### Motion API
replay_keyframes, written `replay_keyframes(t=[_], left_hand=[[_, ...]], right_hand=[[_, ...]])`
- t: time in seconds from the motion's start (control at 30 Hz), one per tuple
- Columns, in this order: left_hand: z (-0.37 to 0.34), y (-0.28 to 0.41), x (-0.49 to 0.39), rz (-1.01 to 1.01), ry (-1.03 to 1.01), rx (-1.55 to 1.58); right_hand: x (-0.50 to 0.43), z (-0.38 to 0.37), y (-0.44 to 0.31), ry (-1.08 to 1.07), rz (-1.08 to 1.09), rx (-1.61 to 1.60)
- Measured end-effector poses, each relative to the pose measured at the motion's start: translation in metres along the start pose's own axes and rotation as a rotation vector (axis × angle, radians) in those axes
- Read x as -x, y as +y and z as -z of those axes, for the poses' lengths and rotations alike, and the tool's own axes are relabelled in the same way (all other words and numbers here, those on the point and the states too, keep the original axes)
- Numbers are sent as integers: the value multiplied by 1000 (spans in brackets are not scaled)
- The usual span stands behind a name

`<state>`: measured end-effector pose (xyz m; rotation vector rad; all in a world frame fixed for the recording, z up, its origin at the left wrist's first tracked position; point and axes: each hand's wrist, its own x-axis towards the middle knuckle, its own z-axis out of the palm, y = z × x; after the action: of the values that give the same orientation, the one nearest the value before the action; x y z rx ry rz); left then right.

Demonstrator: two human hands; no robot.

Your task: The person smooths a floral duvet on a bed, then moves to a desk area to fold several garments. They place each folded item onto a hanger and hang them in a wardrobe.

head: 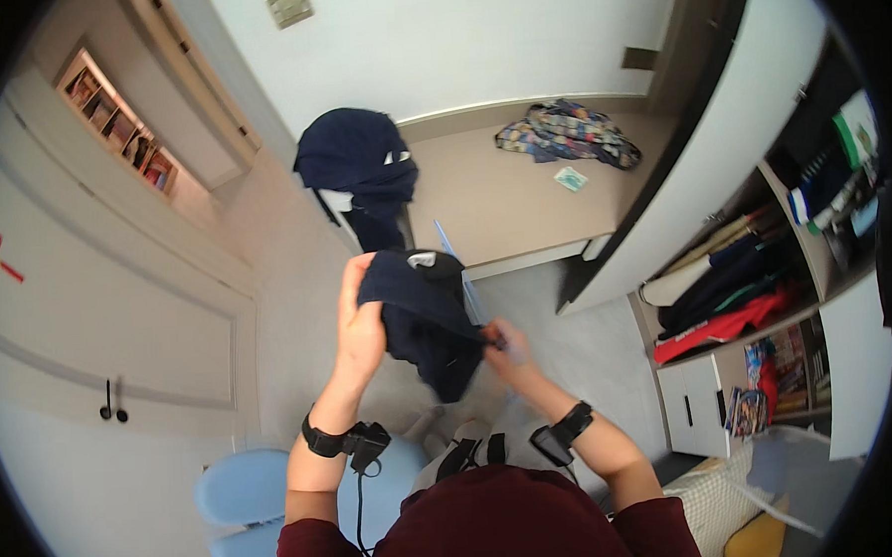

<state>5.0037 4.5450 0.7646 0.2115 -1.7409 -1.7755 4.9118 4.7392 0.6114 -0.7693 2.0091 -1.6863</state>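
Note:
Both my hands hold a dark navy garment up in front of me, above the floor. My left hand grips its left side, with some fingers hidden behind the cloth. The right hand pinches its lower right edge and is slightly blurred. A white patch shows near the garment's top. Just behind its right side, a thin light-blue object slants down toward my right hand; it looks like a plastic clothes hanger, partly hidden. Whether my right hand also holds it, I cannot tell.
Ahead stands a beige bench bearing a patterned cloth and a small green-white packet. Navy clothing covers something at its left. An open wardrobe with folded clothes is right. A blue chair sits lower left, near a closed door.

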Motion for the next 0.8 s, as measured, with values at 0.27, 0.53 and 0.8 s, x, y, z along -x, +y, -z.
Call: replay_keyframes(t=[0.27,0.53,0.8], left_hand=[[-45,-117,4,299,-416,-938],[-189,-92,23,51,-996,-832],[-334,-81,42,249,-847,-483]], right_hand=[[61,154,-44,277,-172,376],[171,255,-45,387,-228,92],[256,356,-101,1041,173,-55]])
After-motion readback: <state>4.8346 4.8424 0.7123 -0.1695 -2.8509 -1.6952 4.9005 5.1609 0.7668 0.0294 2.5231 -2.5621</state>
